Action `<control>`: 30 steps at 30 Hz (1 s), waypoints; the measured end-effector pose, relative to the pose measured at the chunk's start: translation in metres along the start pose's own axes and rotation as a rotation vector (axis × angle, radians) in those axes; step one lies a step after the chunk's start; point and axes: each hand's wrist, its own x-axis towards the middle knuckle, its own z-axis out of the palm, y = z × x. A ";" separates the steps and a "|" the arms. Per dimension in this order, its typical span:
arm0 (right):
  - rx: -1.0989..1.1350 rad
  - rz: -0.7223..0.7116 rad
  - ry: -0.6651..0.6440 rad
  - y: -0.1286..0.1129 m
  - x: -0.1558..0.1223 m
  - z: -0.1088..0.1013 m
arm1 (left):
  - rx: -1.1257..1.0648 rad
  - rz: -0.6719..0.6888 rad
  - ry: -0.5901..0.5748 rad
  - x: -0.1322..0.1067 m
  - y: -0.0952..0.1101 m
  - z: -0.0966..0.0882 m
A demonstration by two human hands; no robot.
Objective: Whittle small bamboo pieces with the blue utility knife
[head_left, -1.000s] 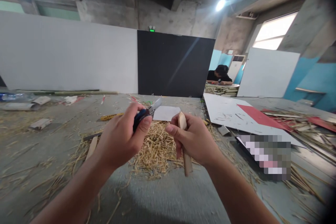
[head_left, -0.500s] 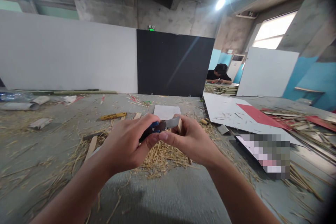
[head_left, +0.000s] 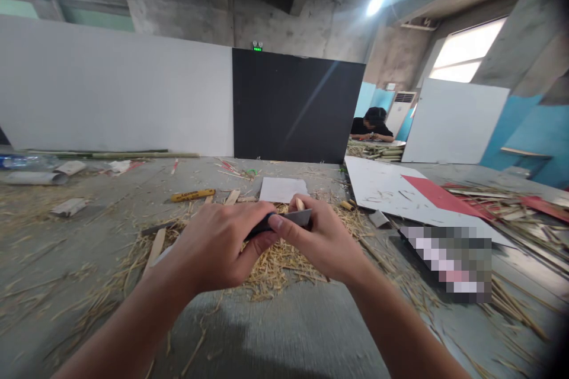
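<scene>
Fingers of my left hand (head_left: 220, 240) are wrapped round the dark handle of a knife (head_left: 297, 218), whose broad grey blade points right. My right hand (head_left: 326, 240) pinches a small pale piece of wood (head_left: 299, 204), mostly hidden by the fingers and the blade. The right thumb presses on the knife where blade meets handle. Both hands are close together above a heap of pale shavings (head_left: 275, 269). Whether the edge is biting into the wood cannot be made out.
A white sheet (head_left: 283, 189) and a yellow tube-like piece (head_left: 192, 195) lie beyond the hands. At right are a blurred-out flat device (head_left: 413, 249), a white board (head_left: 377, 183) and strips. Upright panels (head_left: 297, 106) stand behind; another person (head_left: 373, 124) sits farther back.
The knife has turned so its blade lies flatter and reaches farther right across the right fingers. The piece of wood has tilted and shows less. The right thumb now lies over the knife.
</scene>
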 end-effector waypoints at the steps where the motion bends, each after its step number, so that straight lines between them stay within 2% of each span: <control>1: 0.016 -0.003 -0.004 0.001 0.000 0.000 | 0.013 -0.013 -0.008 0.000 0.000 0.000; 4: 0.031 -0.025 -0.021 0.002 -0.001 0.000 | 0.067 -0.056 -0.036 0.000 0.000 0.000; 9: -0.091 -0.064 -0.010 0.003 -0.002 -0.002 | 0.123 -0.081 -0.079 0.000 0.002 -0.002; 16: -0.261 -0.035 0.070 0.002 -0.001 0.002 | 0.169 -0.134 -0.098 0.001 0.003 -0.003; 24: -0.270 -0.011 0.087 0.007 0.000 0.006 | 0.170 -0.171 -0.098 0.002 0.006 0.003; 26: -0.268 0.005 0.099 0.009 0.001 0.007 | 0.157 -0.183 -0.072 0.002 0.004 0.004; 28: -0.296 0.033 0.163 0.010 0.002 0.008 | 0.124 -0.228 -0.001 0.001 -0.004 0.002; 30: -0.309 0.055 0.219 0.010 0.003 0.006 | 0.082 -0.338 0.152 0.000 -0.016 -0.004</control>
